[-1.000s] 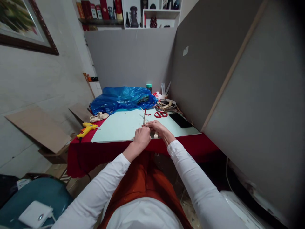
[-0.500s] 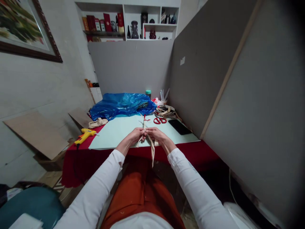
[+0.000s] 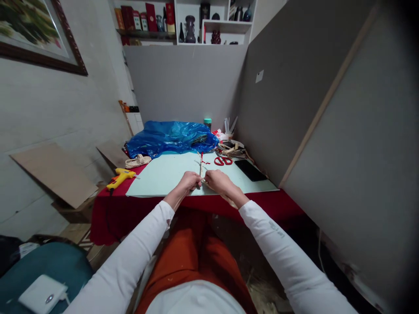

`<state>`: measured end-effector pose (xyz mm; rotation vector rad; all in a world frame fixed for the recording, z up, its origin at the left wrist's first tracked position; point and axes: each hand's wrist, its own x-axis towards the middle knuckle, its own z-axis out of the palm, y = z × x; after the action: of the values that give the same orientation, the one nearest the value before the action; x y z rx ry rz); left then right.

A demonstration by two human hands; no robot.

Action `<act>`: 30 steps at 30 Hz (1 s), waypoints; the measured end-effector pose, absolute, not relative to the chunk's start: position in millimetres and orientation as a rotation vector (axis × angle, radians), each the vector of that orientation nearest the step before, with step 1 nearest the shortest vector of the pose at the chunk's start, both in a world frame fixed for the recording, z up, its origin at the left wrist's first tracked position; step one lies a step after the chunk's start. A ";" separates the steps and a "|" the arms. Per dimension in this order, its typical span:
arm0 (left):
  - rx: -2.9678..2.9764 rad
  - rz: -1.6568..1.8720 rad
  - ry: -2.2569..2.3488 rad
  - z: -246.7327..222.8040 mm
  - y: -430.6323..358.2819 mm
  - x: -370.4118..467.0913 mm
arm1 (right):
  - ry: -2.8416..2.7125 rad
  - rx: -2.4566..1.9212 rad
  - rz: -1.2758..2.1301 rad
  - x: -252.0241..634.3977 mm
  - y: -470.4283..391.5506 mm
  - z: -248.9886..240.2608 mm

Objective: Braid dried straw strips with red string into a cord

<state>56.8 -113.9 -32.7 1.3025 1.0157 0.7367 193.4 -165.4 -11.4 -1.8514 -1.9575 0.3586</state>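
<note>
Over the front of the pale green board [image 3: 163, 174], my left hand [image 3: 190, 181] pinches the lower part of a thin beige braided strip [image 3: 200, 168]. Close beside it on the right, my right hand [image 3: 218, 179] is closed on a loose beige strand [image 3: 229, 200], which trails under the palm toward the wrist. The strip points away from me, and a red string [image 3: 203, 160] lies at its far end. Red-handled scissors [image 3: 223, 161] rest just beyond my right hand.
A yellow glue gun [image 3: 121, 178] lies at the left on the red cloth [image 3: 127, 218], near a woven beige piece [image 3: 138, 161]. Blue plastic [image 3: 170, 137] covers the back. A black phone [image 3: 250, 170] and a strip pile [image 3: 232, 149] are at the right, beside the grey partition [image 3: 288, 87].
My right hand has turned over and drawn slightly away from my left. The long strand that hung down in front now runs rightward beneath my right hand. The view has shifted a little.
</note>
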 end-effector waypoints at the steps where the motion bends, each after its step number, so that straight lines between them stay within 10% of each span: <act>1: 1.305 0.739 1.033 -34.2 -114.2 57.8 | -1.968 -1.897 0.271 190.0 -169.5 -10.5; 12: 1.273 0.666 1.022 -38.9 -105.7 54.1 | -2.111 -1.916 -0.083 139.3 -202.7 -30.6; 30: 1.296 0.674 0.745 -37.1 -104.9 34.4 | -1.837 -1.757 0.346 165.9 -148.8 -25.8</act>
<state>34.4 -104.9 -37.1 1.2959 0.7446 0.6737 165.9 -148.8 -25.8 -1.7569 -1.8374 0.3460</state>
